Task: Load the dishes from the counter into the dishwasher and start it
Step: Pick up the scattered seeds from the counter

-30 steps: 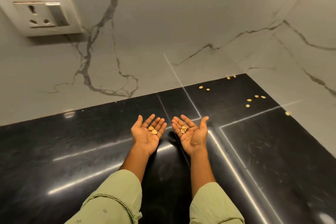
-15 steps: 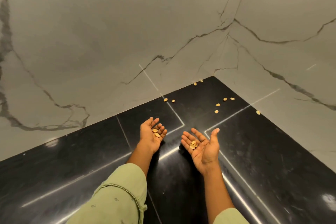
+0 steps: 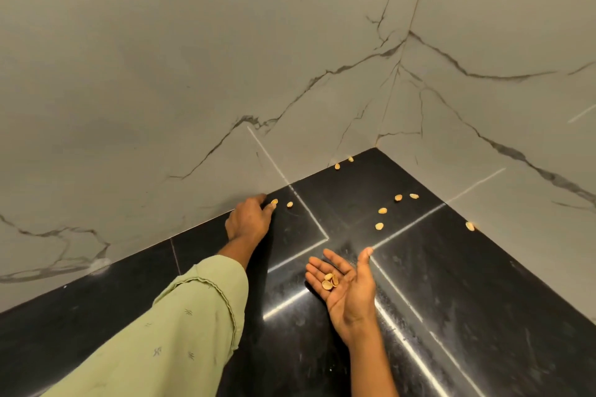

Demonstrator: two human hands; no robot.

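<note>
Left hand [image 3: 248, 222] is reaching palm-down to the far edge of the tabletop [image 3: 483, 300], right where it is meeting the back wall [image 3: 161, 74]. Its fingers are bending, with the tips sitting at a nut shell [image 3: 274, 202]. Cannot tell if it is actually pinching it, or whether anything is lying under the palm. A second shell [image 3: 290, 204] is lying just beside the first, apart from the fingers. A light green sleeve [image 3: 180, 332] is covering the left forearm.

Right hand [image 3: 346, 284] is hovering palm-up over the middle of the tabletop, fingers straight and spread, thumb sticking out. It is carrying three shells [image 3: 329, 280] loose in the flat palm, with no fingers closing round them.

More shells are lying on the glossy black surface. Two corner shells [image 3: 337, 166] are sitting near the spot where the walls are joining. Four loose shells [image 3: 382, 210] are lying scattered between the corner and the right hand. A lone shell [image 3: 470, 226] is resting against the side wall [image 3: 516, 74]. Both walls are showing white marble with grey veins.
</note>
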